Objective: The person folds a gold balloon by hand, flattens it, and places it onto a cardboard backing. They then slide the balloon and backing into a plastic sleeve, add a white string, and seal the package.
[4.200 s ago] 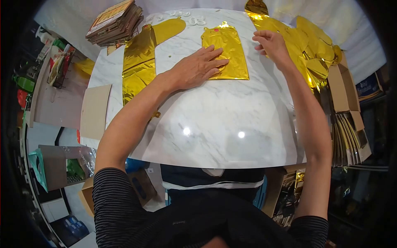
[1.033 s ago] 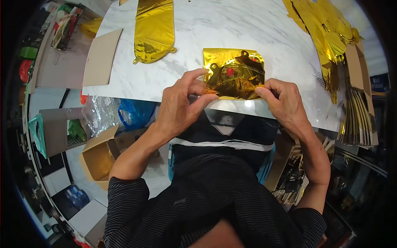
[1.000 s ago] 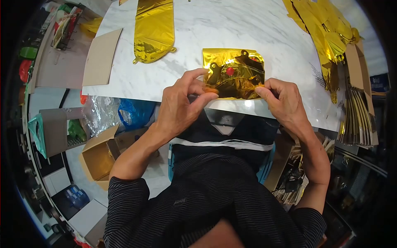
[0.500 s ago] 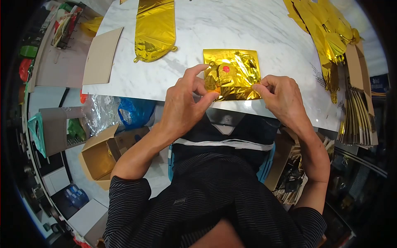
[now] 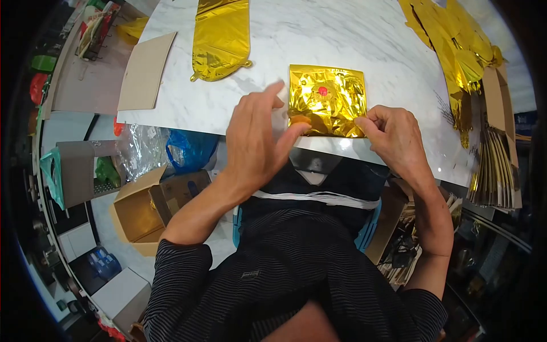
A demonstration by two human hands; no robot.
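A gold foil balloon (image 5: 330, 102), folded into a shiny, crinkled square with a red round mark, lies flat near the front edge of the marble-patterned table. At its lower right corner, my right hand (image 5: 396, 137) pinches the foil between thumb and fingers. My left hand (image 5: 253, 131) is open over the table edge on the other side, its fingers spread and raised, with the thumb tip at the lower left corner of the square. Farther up the table lies another flat gold foil balloon (image 5: 221, 48) with small tabs on its rounded end.
A cardboard sheet (image 5: 147, 71) lies on the table's left part. Gold foil pieces (image 5: 464, 57) hang over the right side, above a box of upright folded gold sheets (image 5: 493, 171). Below left are a blue plastic bag (image 5: 191, 151) and an open carton (image 5: 139, 214).
My left hand has opened, its fingers lifting off the left side of the folded foil. My right hand keeps its pinch at the right corner. The whole view has shifted slightly.
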